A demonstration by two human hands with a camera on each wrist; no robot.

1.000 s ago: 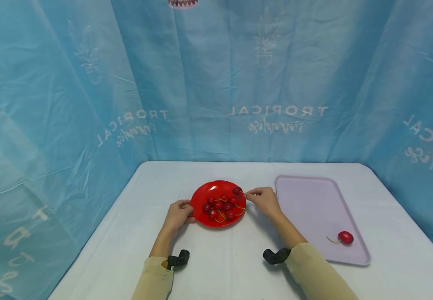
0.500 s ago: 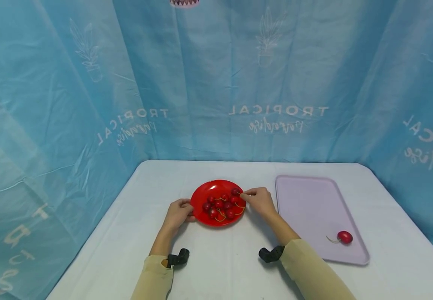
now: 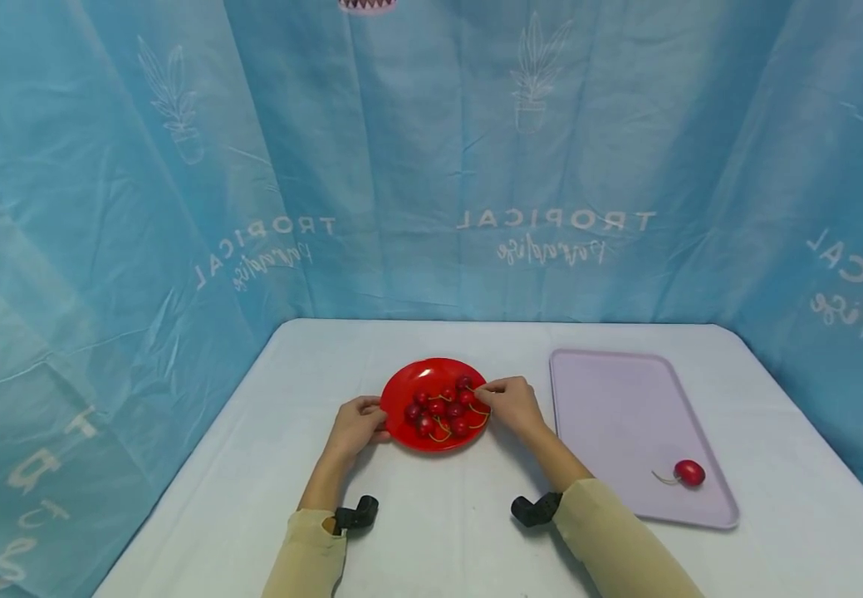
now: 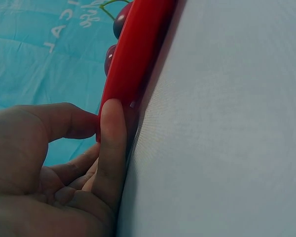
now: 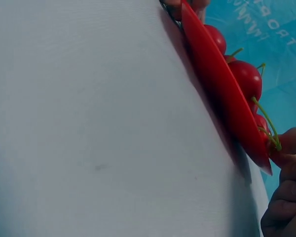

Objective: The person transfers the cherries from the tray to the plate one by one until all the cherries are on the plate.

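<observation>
- Left hand [image 3: 357, 425] grips the near-left rim of the red plate [image 3: 401, 432] — thumb on top of the rim, fingers [image 4: 111, 143] curled under and against its edge on the table.
- Right hand [image 3: 513, 405] is at the plate's right rim, thumb and forefinger pinched together on a green cherry stem [image 5: 266, 126]; the other fingers are curled under.
- The stem's cherry [image 3: 465, 384] sits just left of the fingertips, at the plate's far-right part — whether it is lifted or lying on the plate, cannot tell.
- Pile of cherries [image 3: 440, 413] with green stems lies mid-plate, between the two hands, left of the right fingertips and right of the left thumb.
- In the right wrist view the cherries show above the plate's rim, stems sticking up beside the pinching fingers.
- Lilac tray [image 3: 625, 415] lies on the table just right of the right hand, not touching it.
- Single cherry [image 3: 689, 472] with stem lies in the tray's near-right part, well apart from both hands.
- White table [image 3: 438, 523] under everything; blue printed curtain [image 3: 431, 166] behind and at the sides.
- Black wrist cameras [image 3: 536, 509] sit on both beige sleeves.
</observation>
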